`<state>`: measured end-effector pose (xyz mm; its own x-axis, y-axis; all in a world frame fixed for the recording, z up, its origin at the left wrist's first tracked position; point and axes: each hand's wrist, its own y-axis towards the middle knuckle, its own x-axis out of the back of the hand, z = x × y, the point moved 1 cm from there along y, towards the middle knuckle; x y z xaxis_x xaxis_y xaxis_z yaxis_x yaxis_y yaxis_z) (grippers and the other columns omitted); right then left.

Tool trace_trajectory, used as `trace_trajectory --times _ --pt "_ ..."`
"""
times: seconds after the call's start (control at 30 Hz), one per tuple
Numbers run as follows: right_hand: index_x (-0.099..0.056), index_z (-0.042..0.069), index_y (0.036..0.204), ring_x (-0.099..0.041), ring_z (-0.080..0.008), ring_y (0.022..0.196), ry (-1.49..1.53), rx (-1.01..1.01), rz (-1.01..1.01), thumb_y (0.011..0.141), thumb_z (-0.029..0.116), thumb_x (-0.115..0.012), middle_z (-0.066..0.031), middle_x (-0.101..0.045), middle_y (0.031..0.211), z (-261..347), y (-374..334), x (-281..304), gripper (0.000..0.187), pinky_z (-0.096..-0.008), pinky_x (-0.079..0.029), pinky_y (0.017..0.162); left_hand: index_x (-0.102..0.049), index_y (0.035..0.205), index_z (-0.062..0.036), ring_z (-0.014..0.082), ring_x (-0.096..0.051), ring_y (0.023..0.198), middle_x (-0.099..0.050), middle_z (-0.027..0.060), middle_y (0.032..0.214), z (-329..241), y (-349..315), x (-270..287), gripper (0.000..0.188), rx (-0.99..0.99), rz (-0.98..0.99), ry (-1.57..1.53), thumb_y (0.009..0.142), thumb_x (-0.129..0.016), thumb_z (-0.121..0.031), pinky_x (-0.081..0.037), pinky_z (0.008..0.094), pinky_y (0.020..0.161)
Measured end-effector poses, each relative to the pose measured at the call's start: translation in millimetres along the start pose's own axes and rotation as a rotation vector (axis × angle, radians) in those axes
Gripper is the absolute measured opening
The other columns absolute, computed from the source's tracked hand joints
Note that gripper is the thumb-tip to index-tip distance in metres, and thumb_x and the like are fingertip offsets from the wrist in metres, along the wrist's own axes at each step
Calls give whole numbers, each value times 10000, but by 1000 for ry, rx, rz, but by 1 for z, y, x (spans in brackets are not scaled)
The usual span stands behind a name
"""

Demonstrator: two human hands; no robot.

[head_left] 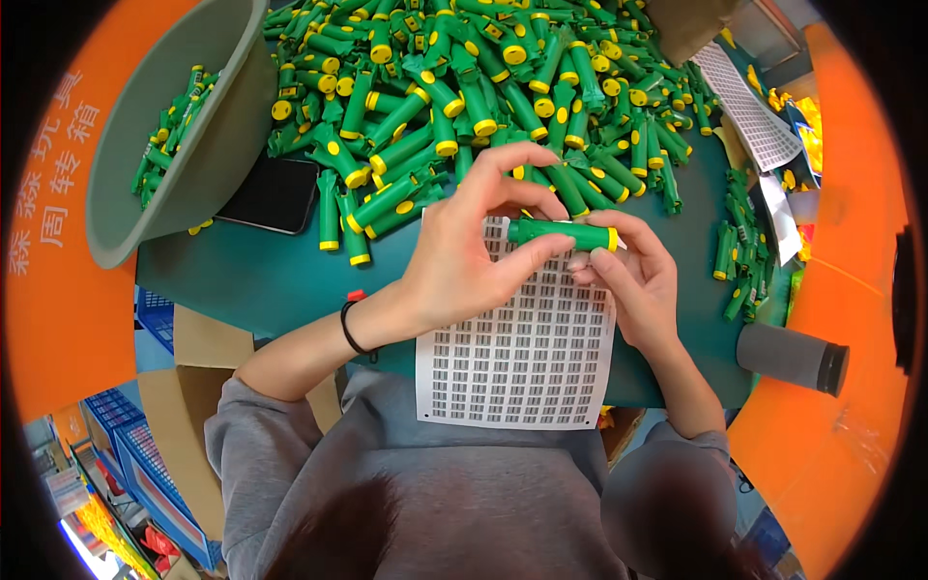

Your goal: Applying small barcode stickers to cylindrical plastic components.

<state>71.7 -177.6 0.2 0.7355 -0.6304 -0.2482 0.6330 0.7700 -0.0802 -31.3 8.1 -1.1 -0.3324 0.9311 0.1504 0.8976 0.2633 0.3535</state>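
Aloft, holding green tube (pixel 543 233) over printed sheet (pixel 512 372).
Pinching its yellow end with right hand (pixel 646 280); touching with curled left hand (pixel 471 246), grip unclear.

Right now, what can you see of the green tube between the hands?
The green tube is a slim cylinder, plastic by its look, with a yellow end toward the picture's right. It lies roughly crosswise over the upper part of the white label sheet. The left hand grips it; the right hand's fingertips are at the yellow end. Its underside is hidden.
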Motion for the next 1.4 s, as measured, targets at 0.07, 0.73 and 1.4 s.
trace_trajectory --times 0.07,0.73,1.4 --pt "-534 -42 1299 -695 -179 929 13 34 -5 962 2 -606 -151 -666 1095 -7 -2 1 347 -294 -596 832 -538 1291 -48 136 -644 976 -661 100 1144 -5 3 1 516 77 -45 -90 834 -776 -20 -514 287 862" --pt "-610 -93 1226 -716 -172 940 -430 250 61 879 -103 -676 -158 -709 1079 -4 -10 4 353 -249 -581 824 -638 917 -14 191 -659 908 -695 79 980 -26 9 4 75 27 234 207 878 -697 -36 -493 308 835" --pt "-632 -75 1224 -706 -176 979 -344 226 72 867 -80 -707 -153 -696 1134 -6 -15 3 365 -266 -582 855 -647 922 -2 126 -662 867 -700 75 929 -21 1 -1 126 249 211 110 898 -724 -98 -521 267 777"
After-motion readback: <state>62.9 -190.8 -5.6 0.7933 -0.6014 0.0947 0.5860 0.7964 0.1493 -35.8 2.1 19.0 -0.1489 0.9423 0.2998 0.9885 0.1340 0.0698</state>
